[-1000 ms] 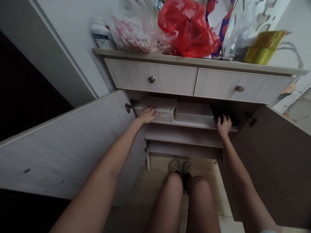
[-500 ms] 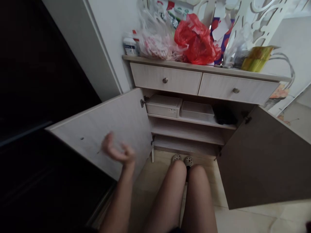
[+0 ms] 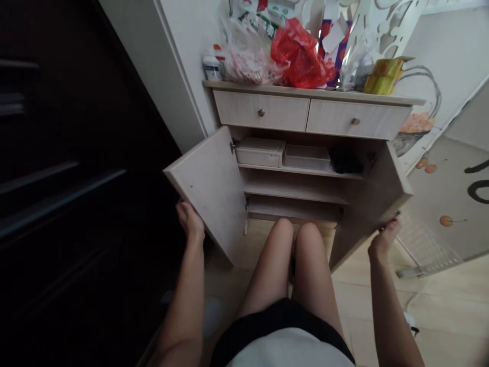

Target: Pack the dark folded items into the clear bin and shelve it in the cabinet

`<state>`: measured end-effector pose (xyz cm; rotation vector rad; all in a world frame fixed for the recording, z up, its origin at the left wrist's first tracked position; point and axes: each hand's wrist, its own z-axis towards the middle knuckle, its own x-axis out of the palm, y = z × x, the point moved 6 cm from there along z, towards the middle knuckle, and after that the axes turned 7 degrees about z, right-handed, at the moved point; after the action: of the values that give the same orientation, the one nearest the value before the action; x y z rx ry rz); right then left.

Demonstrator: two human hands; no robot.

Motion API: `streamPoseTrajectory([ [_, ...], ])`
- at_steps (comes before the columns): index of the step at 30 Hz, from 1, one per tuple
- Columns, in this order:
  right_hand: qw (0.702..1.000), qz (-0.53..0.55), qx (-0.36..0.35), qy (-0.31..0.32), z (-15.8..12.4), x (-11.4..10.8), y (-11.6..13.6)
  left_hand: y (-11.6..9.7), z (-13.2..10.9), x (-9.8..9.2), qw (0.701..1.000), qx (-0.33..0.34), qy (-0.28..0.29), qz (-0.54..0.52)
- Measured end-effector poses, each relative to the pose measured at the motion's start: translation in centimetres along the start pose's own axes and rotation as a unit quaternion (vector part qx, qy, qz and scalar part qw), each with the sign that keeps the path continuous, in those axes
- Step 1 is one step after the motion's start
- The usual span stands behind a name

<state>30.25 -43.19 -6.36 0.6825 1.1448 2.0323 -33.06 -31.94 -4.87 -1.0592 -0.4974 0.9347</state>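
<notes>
My left hand (image 3: 190, 220) is at the outer edge of the left cabinet door (image 3: 214, 188), its fingers partly hidden behind the panel. At the outer side of the right cabinet door (image 3: 367, 204), my right hand (image 3: 385, 237) holds the door near its knob. Both doors stand partly open at an angle. Between them, the upper shelf (image 3: 301, 169) holds a white drawer box (image 3: 260, 153), a clear plastic bin (image 3: 306, 157) and a dark item (image 3: 346, 161).
Two closed drawers (image 3: 282, 109) sit above. On the cabinet top (image 3: 313, 93) are a red bag (image 3: 300, 56), clear bags, a white bottle (image 3: 211, 67) and a yellow package (image 3: 383, 76). My knees (image 3: 282, 239) are between the doors.
Both doors have swung inward. My left hand has moved from in front of the left door to its edge. My right hand has come into view at the right door.
</notes>
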Motion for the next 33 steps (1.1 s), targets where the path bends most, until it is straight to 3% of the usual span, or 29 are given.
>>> streamPoseTrajectory([
  [3,1.0,0.014,-0.01,0.002,-1.1,1.9,0.4,-1.8,-3.5,1.3,0.998,0.034,0.062,0.001],
  [6,0.997,-0.016,-0.026,0.071,-1.2,6.2,0.4,-3.4,-5.8,4.8,0.986,0.062,0.154,-0.012],
  [11,0.98,-0.056,-0.06,0.184,0.0,14.4,0.5,-7.3,-9.2,12.8,0.955,0.167,0.245,0.029],
  [15,0.967,-0.146,-0.058,0.202,1.2,20.1,0.9,-10.7,-12.0,19.7,0.916,0.239,0.298,0.124],
  [20,0.946,-0.242,-0.053,0.21,2.4,24.9,0.9,-13.4,-14.5,27.3,0.858,0.234,0.374,0.262],
  [25,0.937,-0.266,-0.064,0.219,3.6,27.9,0.2,-14.0,-14.9,31.2,0.824,0.214,0.411,0.326],
  [33,0.953,-0.209,-0.058,0.212,5.5,30.4,-0.9,-14.1,-14.2,34.5,0.797,0.2,0.479,0.309],
])
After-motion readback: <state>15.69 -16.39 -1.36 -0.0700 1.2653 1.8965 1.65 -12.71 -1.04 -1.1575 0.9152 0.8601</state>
